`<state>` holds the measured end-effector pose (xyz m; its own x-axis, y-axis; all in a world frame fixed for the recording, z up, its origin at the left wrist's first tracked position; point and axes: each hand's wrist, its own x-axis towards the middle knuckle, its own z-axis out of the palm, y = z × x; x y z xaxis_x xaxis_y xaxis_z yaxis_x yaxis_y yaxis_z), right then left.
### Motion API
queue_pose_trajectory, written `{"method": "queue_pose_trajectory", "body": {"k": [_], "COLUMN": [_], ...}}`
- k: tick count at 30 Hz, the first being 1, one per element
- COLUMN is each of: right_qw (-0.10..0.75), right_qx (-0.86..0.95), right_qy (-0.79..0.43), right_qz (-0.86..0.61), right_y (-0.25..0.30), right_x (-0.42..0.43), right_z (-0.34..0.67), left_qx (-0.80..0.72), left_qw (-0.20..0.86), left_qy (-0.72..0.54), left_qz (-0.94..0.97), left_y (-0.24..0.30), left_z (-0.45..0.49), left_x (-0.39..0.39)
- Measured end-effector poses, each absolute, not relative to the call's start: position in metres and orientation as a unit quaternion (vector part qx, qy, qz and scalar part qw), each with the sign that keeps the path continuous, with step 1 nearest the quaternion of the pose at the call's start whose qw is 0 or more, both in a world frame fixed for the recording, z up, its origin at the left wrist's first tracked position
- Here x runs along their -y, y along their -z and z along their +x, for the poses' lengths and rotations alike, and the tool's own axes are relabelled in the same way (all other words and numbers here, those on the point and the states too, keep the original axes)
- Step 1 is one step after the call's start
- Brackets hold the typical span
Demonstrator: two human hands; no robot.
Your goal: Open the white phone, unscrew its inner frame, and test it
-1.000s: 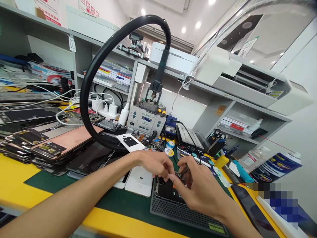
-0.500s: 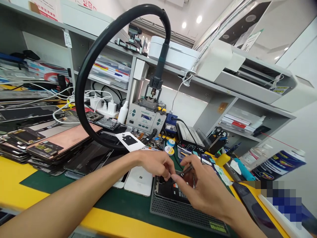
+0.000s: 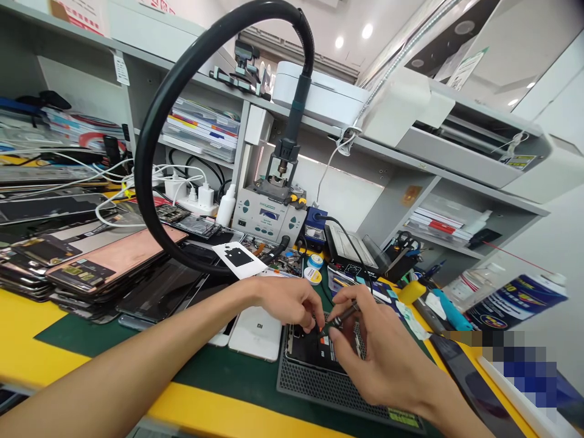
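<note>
An opened phone (image 3: pixel 310 351) with its dark insides and battery showing lies on a black perforated mat (image 3: pixel 314 386). My right hand (image 3: pixel 378 347) grips a slim dark screwdriver (image 3: pixel 344 316) between thumb and fingers, its tip slanting down and left over the phone. My left hand (image 3: pixel 292 304) is just left of that tip, with fingers curled and pinched above the phone's upper part. Whatever those fingers hold is too small or hidden to make out. Beside the phone, to the left, lies a white phone back cover (image 3: pixel 255 334) with an MI logo.
Stacked phone parts (image 3: pixel 104 261) fill the left side. A hot-air station (image 3: pixel 269 213) stands behind, its thick black hose (image 3: pixel 148 146) arching overhead. Small round tubs (image 3: pixel 314 269) sit beyond my hands. At right are a blue can (image 3: pixel 515 301) and a dark phone panel (image 3: pixel 469 377).
My right thumb has drawn back from my left fingertips, and the screwdriver's tip now shows, angled down toward the phone. My left hand stays almost where it was.
</note>
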<state>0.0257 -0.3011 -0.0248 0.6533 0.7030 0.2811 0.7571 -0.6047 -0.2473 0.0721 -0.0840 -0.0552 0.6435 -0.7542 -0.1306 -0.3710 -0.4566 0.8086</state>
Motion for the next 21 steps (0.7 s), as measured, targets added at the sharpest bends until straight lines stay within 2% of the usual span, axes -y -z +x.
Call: {"method": "queue_pose_trajectory", "body": {"k": [8,14,21], "right_qw": [0.187,0.283,0.400], "right_qx": [0.388,0.388,0.341], "right_qy": [0.059,-0.011,-0.008], "right_qz": [-0.900,-0.877,-0.851], "right_y": [0.025,0.023,0.039], "right_x": [0.304,0.303,0.300], "right_z": [0.029,0.029,0.036], "left_qx": [0.339,0.339,0.338], "left_qw": [0.391,0.392,0.392], "left_qy": [0.246,0.241,0.243], "left_qz": [0.820,0.821,0.820], "left_y": [0.054,0.053,0.050], "left_z": [0.071,0.069,0.068], "left_x": [0.084,0.084,0.085]}}
